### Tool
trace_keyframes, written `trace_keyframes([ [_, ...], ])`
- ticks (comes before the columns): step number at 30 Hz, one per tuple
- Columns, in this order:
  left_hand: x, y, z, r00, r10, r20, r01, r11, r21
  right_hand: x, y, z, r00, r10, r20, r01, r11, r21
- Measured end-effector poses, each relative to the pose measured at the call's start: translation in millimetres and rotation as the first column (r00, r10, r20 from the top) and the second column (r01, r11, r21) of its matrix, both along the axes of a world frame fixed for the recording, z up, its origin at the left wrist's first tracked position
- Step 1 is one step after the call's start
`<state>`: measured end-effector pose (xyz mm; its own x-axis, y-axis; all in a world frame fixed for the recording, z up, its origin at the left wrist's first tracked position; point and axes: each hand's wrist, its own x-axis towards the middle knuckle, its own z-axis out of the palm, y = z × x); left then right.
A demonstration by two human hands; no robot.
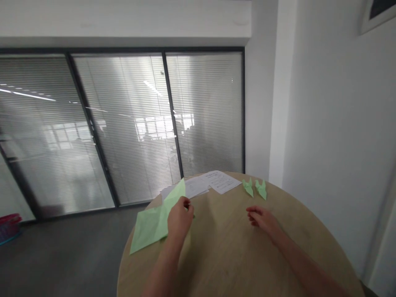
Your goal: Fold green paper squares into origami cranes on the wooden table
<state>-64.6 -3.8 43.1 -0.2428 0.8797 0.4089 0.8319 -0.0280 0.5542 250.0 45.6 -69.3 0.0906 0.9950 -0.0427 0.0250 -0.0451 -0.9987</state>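
Rm w/ a glass partition [204, 123] at the back, dark frames [171, 103], fine horiz. blinds over the panes, bright window reflections & light strips showing in the glass; pale wall [334, 123] on the R, corner of a picture frame [371, 25] up top R. Dark grey floor [86, 251] lower L, w/ a red & blue basket [10, 227] at the far L edge, partly cut off. Round wood-tone desk [222, 260] in front of the person. Lt green sheet [147, 225] is on the L side of the desk, nr its edge, creased approx. mid, one part lying low & the other slanting up to a pointed corner. L hand [180, 218] is right at the sheet's R part, overlapping it in view, fingers curled in; can't tell if they're pinching the paper or just next to it, tips mostly hidden. R hand [260, 218] is over the R half of the desk, well apart from the sheet, fingers half-curled w/ thumb close to them; can't tell if tips meet. Beyond it, nr the far R rim, 2 small folded green figures [261, 189] side by side, pointy ends up. White printed pages [221, 182] overlap at the back of the desk, behind the sheet, text too small to read.
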Motion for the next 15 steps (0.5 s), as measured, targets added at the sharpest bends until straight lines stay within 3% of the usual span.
trace_keyframes([
  [3, 47, -12, -17.6, 0.947, -0.304, 0.104, 0.301, 0.953, 0.046, -14, -16, 11.6, 0.954, 0.123, -0.274, -0.161, 0.980, -0.120],
  [6, 82, -17, -45.9, 0.842, -0.494, 0.216, 0.500, 0.866, 0.029, -22, -28, 22.4, 0.870, 0.217, -0.442, -0.334, 0.920, -0.204],
  [10, 101, -15, -75.6, 0.767, -0.543, 0.342, 0.582, 0.813, -0.013, -25, -35, 30.4, 0.794, 0.320, -0.517, -0.482, 0.849, -0.216],
  [13, 104, -15, -84.9, 0.697, -0.592, 0.405, 0.666, 0.744, -0.060, -27, -36, 26.5, 0.778, 0.410, -0.475, -0.542, 0.821, -0.179],
  [15, 105, -18, -85.9, 0.638, -0.645, 0.421, 0.735, 0.673, -0.082, -28, -33, 19.2, 0.804, 0.427, -0.414, -0.527, 0.834, -0.164],
])
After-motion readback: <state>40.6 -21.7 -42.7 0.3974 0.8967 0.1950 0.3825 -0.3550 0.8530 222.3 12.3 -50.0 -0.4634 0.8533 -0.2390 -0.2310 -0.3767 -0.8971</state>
